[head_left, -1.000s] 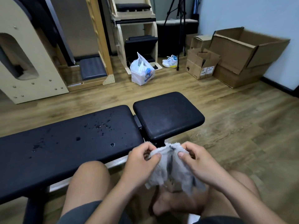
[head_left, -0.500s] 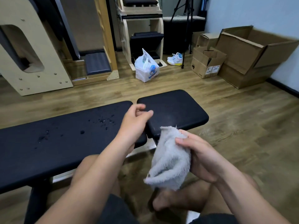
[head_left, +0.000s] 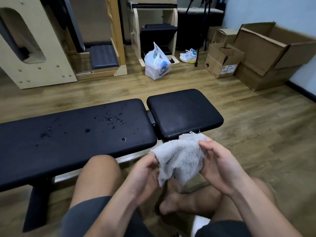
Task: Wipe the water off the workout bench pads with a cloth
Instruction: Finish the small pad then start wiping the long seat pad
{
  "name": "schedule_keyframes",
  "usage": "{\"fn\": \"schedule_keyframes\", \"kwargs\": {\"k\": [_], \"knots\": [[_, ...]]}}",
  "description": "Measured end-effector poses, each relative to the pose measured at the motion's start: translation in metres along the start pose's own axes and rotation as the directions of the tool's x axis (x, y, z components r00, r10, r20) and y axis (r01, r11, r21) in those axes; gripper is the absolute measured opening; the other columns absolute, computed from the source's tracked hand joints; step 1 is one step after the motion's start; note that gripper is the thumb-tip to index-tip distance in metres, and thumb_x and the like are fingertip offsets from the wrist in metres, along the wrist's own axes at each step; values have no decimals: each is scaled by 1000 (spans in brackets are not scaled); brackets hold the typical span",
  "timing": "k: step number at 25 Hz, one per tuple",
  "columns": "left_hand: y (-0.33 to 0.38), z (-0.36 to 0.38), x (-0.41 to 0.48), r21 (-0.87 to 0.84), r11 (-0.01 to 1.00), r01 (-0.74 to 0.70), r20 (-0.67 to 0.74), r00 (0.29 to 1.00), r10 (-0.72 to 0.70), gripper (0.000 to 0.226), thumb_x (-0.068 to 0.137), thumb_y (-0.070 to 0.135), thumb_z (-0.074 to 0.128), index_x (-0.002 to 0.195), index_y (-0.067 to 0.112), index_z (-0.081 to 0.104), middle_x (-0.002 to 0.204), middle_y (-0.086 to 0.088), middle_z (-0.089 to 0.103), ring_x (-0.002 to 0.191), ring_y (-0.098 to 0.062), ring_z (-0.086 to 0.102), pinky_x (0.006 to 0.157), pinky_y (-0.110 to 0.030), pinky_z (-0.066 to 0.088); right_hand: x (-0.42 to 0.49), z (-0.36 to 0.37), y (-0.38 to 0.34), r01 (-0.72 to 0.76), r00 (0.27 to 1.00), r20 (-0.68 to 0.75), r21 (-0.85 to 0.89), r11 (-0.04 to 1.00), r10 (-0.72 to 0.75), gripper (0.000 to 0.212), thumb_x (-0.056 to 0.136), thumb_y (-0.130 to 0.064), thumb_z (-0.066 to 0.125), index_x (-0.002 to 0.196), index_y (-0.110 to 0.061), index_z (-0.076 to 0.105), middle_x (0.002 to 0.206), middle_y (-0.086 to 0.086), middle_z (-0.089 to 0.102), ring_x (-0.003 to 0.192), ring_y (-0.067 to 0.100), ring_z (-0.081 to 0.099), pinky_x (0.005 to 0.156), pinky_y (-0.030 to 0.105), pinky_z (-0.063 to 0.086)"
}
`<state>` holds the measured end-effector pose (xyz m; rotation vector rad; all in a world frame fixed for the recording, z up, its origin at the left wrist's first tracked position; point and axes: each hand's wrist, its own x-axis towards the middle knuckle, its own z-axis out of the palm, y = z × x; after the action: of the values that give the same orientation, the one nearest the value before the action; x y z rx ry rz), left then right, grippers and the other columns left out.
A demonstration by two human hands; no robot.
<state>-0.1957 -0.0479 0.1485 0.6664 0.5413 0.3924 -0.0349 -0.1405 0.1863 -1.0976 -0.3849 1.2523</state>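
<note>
Fluffy grey cloth between hands, beaded black vinyl pad beyond

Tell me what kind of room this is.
Likely a small home gym or Pilates studio that doubles as storage: a black padded workout bench in front, wooden padded exercise apparatus along the back, and open cardboard boxes on the wood floor.

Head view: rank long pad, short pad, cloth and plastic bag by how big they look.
1. long pad
2. short pad
3. cloth
4. plastic bag
Cloth versus bag is unsure: the cloth is much nearer the camera.
</note>
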Motion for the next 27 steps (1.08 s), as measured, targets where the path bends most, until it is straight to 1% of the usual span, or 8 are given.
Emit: {"fn": "schedule_keyframes", "kwargs": {"k": [5, 8, 12, 14, 17, 21, 23, 27], "knots": [[7, -11, -3, 300, 924, -239, 28, 970, 242, 47, 87, 33, 51, 112, -4, 67, 114, -17, 68, 106, -24, 63, 93, -41, 47, -2, -9, 4, 105, 978, -145, -272, 957, -148, 14, 87, -19, 59, 88, -6, 64, 84, 12, 63, 84, 26, 55, 75, 38, 44], [2, -11, 0, 660, 625, -417, 48, 853, 519, 43, 81, 40, 66, 86, -3, 71, 106, -16, 61, 100, -15, 59, 88, -29, 43, -4, -10, 2, 138, 955, -170, -465, 874, -242, 6, 91, -8, 61, 95, -9, 66, 80, 14, 68, 77, 27, 62, 80, 46, 49], [6, -12, -2, 852, 312, -419, 109, 727, 678, 35, 78, 46, 64, 69, 13, 72, 137, 15, 43, 117, -3, 47, 96, -14, 36, -9, -14, -4, 146, 962, -110, -571, 808, -251, 53, 83, -1, 70, 126, -26, 52, 83, 9, 77, 81, 7, 71, 80, 20, 54], [12, -16, -3, 897, 210, -388, 156, 725, 671, 39, 79, 48, 62, 67, 12, 72, 146, 21, 40, 129, 1, 39, 105, -15, 30, -10, -14, -4, 146, 968, -56, -667, 730, -245, 51, 76, 4, 75, 119, -20, 61, 87, 4, 77, 81, 4, 71, 76, 18, 55], [21, -15, -9, 896, 229, -380, 175, 777, 604, 45, 80, 52, 59, 73, 10, 75, 117, 25, 67, 126, 4, 48, 116, -43, 28, -12, -12, -3, 194, 924, -35, -815, 546, -380, 25, 74, -8, 81, 89, -27, 74, 86, 0, 76, 83, 15, 71, 82, 36, 57], [33, 1, -26, 813, 348, -466, 241, 814, 529, 23, 85, 35, 66, 77, 14, 67, 76, 8, 68, 85, 2, 61, 109, -49, 37, -20, -6, -16, 316, 903, 14, -700, 641, -429, 5, 74, -24, 68, 77, -21, 66, 93, -7, 71, 91, 8, 65, 86, 31, 49], [40, 11, -28, 730, 501, -465, 281, 873, 399, 21, 87, 22, 69, 107, 16, 67, 91, -5, 67, 88, -12, 58, 86, -38, 50, -22, -2, -20, 316, 914, 12, -650, 691, -407, 14, 81, -32, 61, 81, -17, 60, 83, -7, 64, 79, 12, 57, 76, 39, 46], [42, 23, -26, 719, 619, -316, 214, 948, 235, 45, 88, 4, 68, 125, 26, 56, 109, -12, 70, 94, -23, 67, 84, -41, 53, -18, -4, -14, 215, 917, -103, -688, 694, -386, 13, 94, -25, 60, 105, -23, 54, 74, 6, 55, 65, 17, 49, 62, 36, 40]]}}
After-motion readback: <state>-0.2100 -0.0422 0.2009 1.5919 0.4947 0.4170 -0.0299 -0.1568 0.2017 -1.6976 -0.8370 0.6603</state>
